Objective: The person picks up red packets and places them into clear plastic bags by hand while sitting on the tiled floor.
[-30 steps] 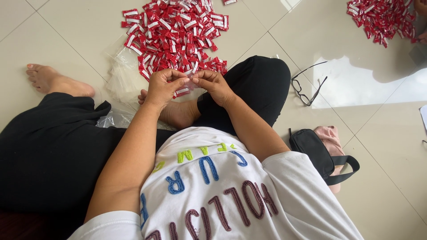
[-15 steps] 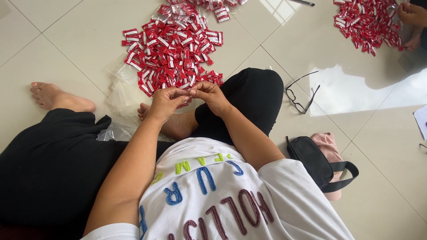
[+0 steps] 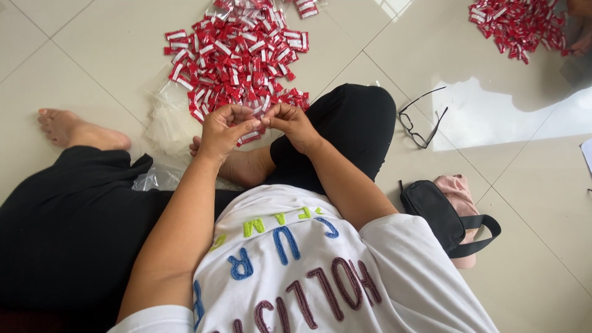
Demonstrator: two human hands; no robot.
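I sit cross-legged on a pale tiled floor. My left hand (image 3: pixel 223 131) and my right hand (image 3: pixel 293 124) meet fingertip to fingertip just above my crossed feet, pinching a small red and white wrapped sweet (image 3: pixel 251 137) between them. Directly beyond my hands lies a big heap of the same red and white sweets (image 3: pixel 237 55). Clear plastic bags (image 3: pixel 165 123) lie crumpled to the left of my hands, beside the heap.
Black-framed glasses (image 3: pixel 422 120) lie on the floor to the right of my knee. A black pouch with a strap (image 3: pixel 443 219) rests on a pink item by my right elbow. A second heap of sweets (image 3: pixel 517 24) sits far right, beside another person's foot.
The camera has tilted down, so the sweet heap and glasses sit lower in view. My hands stay together at the heap's near edge, still working one sweet.
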